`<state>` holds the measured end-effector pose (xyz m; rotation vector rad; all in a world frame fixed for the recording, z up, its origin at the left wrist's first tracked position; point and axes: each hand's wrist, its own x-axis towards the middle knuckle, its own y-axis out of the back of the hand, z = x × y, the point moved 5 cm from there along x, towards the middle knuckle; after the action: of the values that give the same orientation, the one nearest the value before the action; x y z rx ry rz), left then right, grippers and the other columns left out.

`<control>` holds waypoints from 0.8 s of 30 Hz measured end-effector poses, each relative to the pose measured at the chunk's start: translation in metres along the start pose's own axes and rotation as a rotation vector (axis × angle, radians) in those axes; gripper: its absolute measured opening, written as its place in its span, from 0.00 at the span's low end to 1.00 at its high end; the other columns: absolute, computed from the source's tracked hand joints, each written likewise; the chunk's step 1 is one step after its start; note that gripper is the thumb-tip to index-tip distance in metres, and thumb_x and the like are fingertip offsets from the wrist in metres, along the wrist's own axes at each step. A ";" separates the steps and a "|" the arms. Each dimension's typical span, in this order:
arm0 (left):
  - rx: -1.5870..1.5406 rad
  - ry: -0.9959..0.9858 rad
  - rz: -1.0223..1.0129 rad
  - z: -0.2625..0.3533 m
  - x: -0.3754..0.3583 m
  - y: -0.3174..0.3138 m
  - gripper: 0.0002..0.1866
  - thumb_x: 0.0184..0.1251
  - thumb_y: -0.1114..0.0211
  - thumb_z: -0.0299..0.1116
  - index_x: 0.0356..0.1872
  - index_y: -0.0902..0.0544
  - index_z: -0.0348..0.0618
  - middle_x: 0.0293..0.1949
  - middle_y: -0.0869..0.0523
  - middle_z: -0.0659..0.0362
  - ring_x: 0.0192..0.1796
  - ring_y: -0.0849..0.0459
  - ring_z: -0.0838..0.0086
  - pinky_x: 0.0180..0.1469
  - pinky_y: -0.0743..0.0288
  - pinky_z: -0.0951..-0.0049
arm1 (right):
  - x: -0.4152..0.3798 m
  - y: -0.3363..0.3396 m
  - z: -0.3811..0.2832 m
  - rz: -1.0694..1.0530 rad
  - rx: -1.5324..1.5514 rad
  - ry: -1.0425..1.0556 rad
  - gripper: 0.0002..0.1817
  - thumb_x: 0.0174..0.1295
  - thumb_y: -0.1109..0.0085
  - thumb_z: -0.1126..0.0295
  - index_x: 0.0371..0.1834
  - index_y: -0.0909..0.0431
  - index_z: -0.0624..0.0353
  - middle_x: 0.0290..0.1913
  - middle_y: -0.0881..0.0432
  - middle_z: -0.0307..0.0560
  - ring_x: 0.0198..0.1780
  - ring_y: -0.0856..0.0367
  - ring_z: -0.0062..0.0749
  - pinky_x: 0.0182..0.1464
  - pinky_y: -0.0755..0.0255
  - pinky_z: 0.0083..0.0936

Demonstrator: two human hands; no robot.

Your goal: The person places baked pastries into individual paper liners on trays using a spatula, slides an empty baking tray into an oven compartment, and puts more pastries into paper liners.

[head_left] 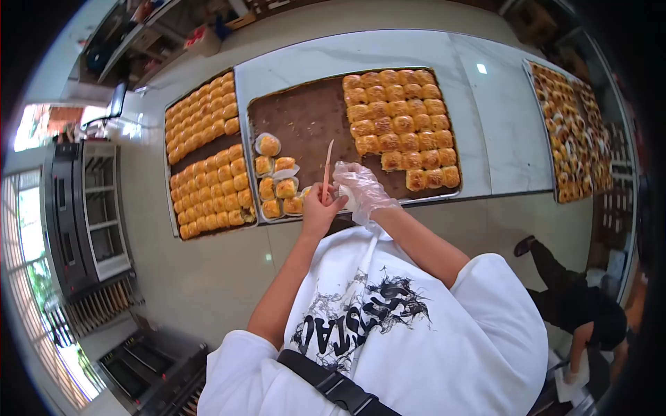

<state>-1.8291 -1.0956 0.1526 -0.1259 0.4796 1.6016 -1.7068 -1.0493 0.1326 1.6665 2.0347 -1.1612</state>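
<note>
Behind gloved right hand [361, 191], hidden bun

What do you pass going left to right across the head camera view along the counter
Oven rack → left tray of buns → wrapped buns → wooden stick → gloved hand → block of bare buns → far right tray of pastries.
</note>
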 end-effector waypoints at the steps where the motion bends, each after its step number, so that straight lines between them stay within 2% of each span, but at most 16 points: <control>1: 0.058 -0.036 -0.015 0.018 0.000 -0.010 0.20 0.50 0.27 0.31 0.41 0.26 0.37 0.27 0.23 0.62 0.26 0.27 0.84 0.30 0.30 0.83 | -0.005 0.006 -0.003 0.014 0.052 0.069 0.13 0.57 0.37 0.66 0.41 0.26 0.59 0.35 0.22 0.39 0.33 0.24 0.21 0.34 0.28 0.19; 3: 0.023 -0.157 -0.041 0.041 0.001 -0.032 0.22 0.49 0.28 0.28 0.44 0.28 0.36 0.27 0.22 0.62 0.26 0.26 0.84 0.31 0.29 0.83 | -0.015 0.020 -0.009 0.045 0.151 0.208 0.10 0.57 0.37 0.67 0.38 0.25 0.56 0.31 0.22 0.37 0.30 0.25 0.20 0.30 0.29 0.19; 4: -0.018 -0.198 -0.067 0.042 0.004 -0.043 0.21 0.50 0.28 0.27 0.43 0.28 0.35 0.27 0.22 0.62 0.27 0.26 0.84 0.31 0.29 0.82 | -0.015 0.027 -0.004 -0.019 0.295 0.182 0.12 0.56 0.36 0.70 0.40 0.27 0.56 0.31 0.22 0.37 0.31 0.24 0.21 0.31 0.28 0.17; 5: -0.061 -0.238 -0.091 0.043 0.007 -0.051 0.21 0.50 0.28 0.27 0.43 0.28 0.35 0.27 0.22 0.62 0.27 0.25 0.84 0.31 0.28 0.82 | -0.016 0.042 -0.001 0.040 0.225 0.173 0.12 0.55 0.37 0.71 0.41 0.28 0.56 0.31 0.22 0.37 0.32 0.23 0.22 0.31 0.27 0.17; 7: -0.075 -0.142 -0.202 0.036 0.013 -0.066 0.20 0.51 0.30 0.26 0.43 0.28 0.35 0.28 0.22 0.61 0.29 0.25 0.84 0.32 0.28 0.82 | -0.028 0.065 -0.007 0.157 0.081 0.148 0.13 0.55 0.37 0.73 0.42 0.29 0.55 0.32 0.23 0.37 0.33 0.22 0.23 0.33 0.26 0.17; 8: -0.080 -0.093 -0.254 0.032 0.015 -0.073 0.19 0.52 0.30 0.26 0.43 0.28 0.35 0.28 0.21 0.61 0.30 0.24 0.84 0.33 0.27 0.81 | -0.034 0.072 -0.006 0.129 0.377 0.125 0.13 0.55 0.38 0.75 0.41 0.30 0.55 0.32 0.24 0.37 0.34 0.22 0.23 0.34 0.25 0.19; 11: -0.070 -0.056 -0.387 0.019 0.019 -0.095 0.19 0.53 0.31 0.25 0.44 0.28 0.34 0.29 0.21 0.61 0.31 0.24 0.85 0.33 0.27 0.81 | -0.054 0.086 -0.015 0.162 0.492 0.070 0.12 0.56 0.39 0.76 0.41 0.31 0.55 0.33 0.25 0.37 0.34 0.23 0.22 0.33 0.26 0.18; 12: 0.021 -0.082 -0.379 0.027 0.015 -0.099 0.19 0.53 0.32 0.25 0.44 0.28 0.34 0.29 0.21 0.61 0.31 0.24 0.84 0.34 0.27 0.81 | -0.043 0.097 -0.005 0.177 0.493 0.126 0.12 0.56 0.39 0.75 0.42 0.30 0.55 0.34 0.24 0.37 0.34 0.23 0.22 0.32 0.26 0.18; 14: 0.197 -0.135 -0.355 0.051 0.005 -0.107 0.19 0.53 0.32 0.24 0.44 0.28 0.34 0.29 0.21 0.61 0.31 0.24 0.83 0.34 0.27 0.80 | -0.057 0.100 -0.014 0.180 0.384 0.157 0.12 0.57 0.39 0.74 0.42 0.29 0.56 0.36 0.23 0.39 0.34 0.22 0.23 0.32 0.26 0.19; 16: 0.123 -0.256 -0.298 0.061 0.002 -0.118 0.19 0.52 0.32 0.24 0.45 0.28 0.35 0.29 0.20 0.60 0.31 0.23 0.81 0.34 0.27 0.78 | -0.049 0.106 -0.009 0.065 0.333 0.228 0.12 0.58 0.39 0.71 0.44 0.27 0.57 0.37 0.22 0.40 0.34 0.22 0.23 0.34 0.25 0.20; 17: 0.085 -0.312 -0.266 0.064 0.000 -0.121 0.20 0.51 0.32 0.24 0.45 0.29 0.36 0.29 0.19 0.59 0.31 0.22 0.80 0.34 0.26 0.78 | -0.048 0.114 -0.003 0.079 0.249 0.241 0.11 0.58 0.40 0.71 0.43 0.27 0.58 0.37 0.22 0.39 0.33 0.22 0.24 0.34 0.25 0.20; 19: 0.204 -0.242 -0.195 0.064 0.003 -0.115 0.20 0.52 0.33 0.24 0.46 0.29 0.37 0.27 0.19 0.58 0.29 0.21 0.77 0.34 0.26 0.76 | -0.057 0.131 0.004 0.099 0.079 0.260 0.10 0.58 0.40 0.71 0.42 0.26 0.58 0.36 0.22 0.39 0.33 0.22 0.25 0.35 0.25 0.22; 20: 0.262 -0.208 -0.158 0.064 0.007 -0.111 0.20 0.52 0.34 0.24 0.46 0.30 0.37 0.27 0.19 0.57 0.29 0.20 0.76 0.35 0.26 0.75 | -0.061 0.144 0.004 0.102 -0.278 0.401 0.09 0.57 0.40 0.72 0.39 0.25 0.59 0.36 0.22 0.40 0.33 0.22 0.28 0.36 0.25 0.24; 21: 0.359 -0.230 -0.173 0.064 0.010 -0.109 0.19 0.53 0.35 0.24 0.46 0.30 0.37 0.27 0.18 0.55 0.29 0.19 0.72 0.35 0.26 0.72 | -0.067 0.158 0.004 0.158 -0.623 0.551 0.08 0.55 0.40 0.72 0.37 0.24 0.60 0.35 0.22 0.40 0.33 0.22 0.31 0.37 0.25 0.26; 23: 0.556 -0.271 -0.198 0.056 0.017 -0.108 0.18 0.54 0.37 0.25 0.47 0.29 0.38 0.29 0.18 0.51 0.30 0.17 0.63 0.35 0.26 0.67 | -0.071 0.185 0.020 0.288 -0.712 0.563 0.07 0.53 0.40 0.73 0.35 0.23 0.61 0.32 0.21 0.41 0.33 0.21 0.33 0.39 0.25 0.27; 24: 0.548 -0.476 -0.193 0.052 0.018 -0.110 0.15 0.57 0.40 0.26 0.47 0.29 0.38 0.29 0.18 0.48 0.34 0.19 0.51 0.37 0.27 0.59 | -0.062 0.208 0.036 0.338 -0.669 0.559 0.07 0.53 0.41 0.72 0.34 0.22 0.61 0.31 0.21 0.41 0.32 0.21 0.32 0.37 0.25 0.28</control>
<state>-1.7128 -1.0580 0.1679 0.5936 0.4961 1.2087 -1.5076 -1.1141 0.0645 1.9554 1.9709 0.1285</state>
